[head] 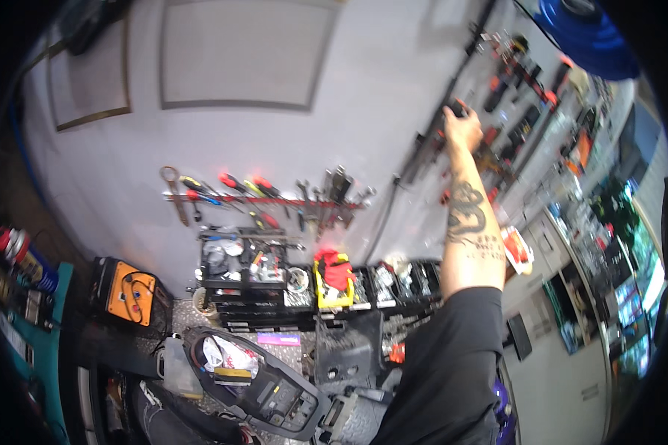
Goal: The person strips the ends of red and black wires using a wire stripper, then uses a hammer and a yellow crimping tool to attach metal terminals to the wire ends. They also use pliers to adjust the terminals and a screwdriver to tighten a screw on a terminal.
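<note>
My right hand [463, 130] reaches up to the tool wall, its fingers closed around a dark object with a red-orange part [458, 107], perhaps a tool handle; blur hides its exact kind. Beside and right of the hand hang blurred tools with red and black handles [495, 94]. A dark vertical strip with a cable [417, 147] runs just left of it. Lower left, a red magnetic-looking wall rack [278, 201] holds screwdrivers, wrenches and a large ring wrench [170, 178]. My left hand is out of view.
Below the rack stand black parts bins [245, 306] and a yellow bin [334, 300] with a red cloth. A dark plastic vehicle panel [306, 414], an orange-fronted case [133, 295] and a teal cart [33, 356] with a spray can lie left. Light cabinets [568, 384] stand right.
</note>
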Demonstrator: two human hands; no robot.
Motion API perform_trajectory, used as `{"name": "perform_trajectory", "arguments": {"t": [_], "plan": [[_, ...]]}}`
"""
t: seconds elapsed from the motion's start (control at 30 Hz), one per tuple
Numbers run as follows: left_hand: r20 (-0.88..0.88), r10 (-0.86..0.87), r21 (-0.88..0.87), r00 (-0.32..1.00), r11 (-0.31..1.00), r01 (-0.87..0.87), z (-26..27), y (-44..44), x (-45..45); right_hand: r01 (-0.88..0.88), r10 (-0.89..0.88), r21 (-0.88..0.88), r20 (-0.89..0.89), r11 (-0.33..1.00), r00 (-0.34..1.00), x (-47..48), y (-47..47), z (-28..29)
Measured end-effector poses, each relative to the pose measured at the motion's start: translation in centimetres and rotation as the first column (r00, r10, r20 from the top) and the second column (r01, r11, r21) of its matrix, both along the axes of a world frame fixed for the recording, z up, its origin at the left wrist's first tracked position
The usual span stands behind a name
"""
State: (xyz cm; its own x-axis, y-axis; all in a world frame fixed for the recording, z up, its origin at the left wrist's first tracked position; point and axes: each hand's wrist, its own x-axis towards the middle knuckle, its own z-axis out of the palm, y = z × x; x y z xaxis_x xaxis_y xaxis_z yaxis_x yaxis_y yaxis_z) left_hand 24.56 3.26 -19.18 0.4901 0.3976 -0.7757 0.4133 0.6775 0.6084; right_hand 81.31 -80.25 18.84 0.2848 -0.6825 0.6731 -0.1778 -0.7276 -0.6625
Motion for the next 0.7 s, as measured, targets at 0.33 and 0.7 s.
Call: {"name": "perform_trajectory", "arguments": {"t": [0.33, 0.7], "plan": [[0.347, -0.142, 0.309, 0.927, 0.951, 0.03, 2.8, -5.2, -0.1, 0.138, -0.043, -0.375, 0.251, 0.917, 0.967, -5.3, -0.5, -0.9], [0.373, -0.342, 0.465, 0.862, 0.873, 0.145, 12.6, -11.1, -0.4, -0.893, 0.877, 0.432, 0.469, -0.126, 0.103, -28.1, 31.7, -17.8]]}}
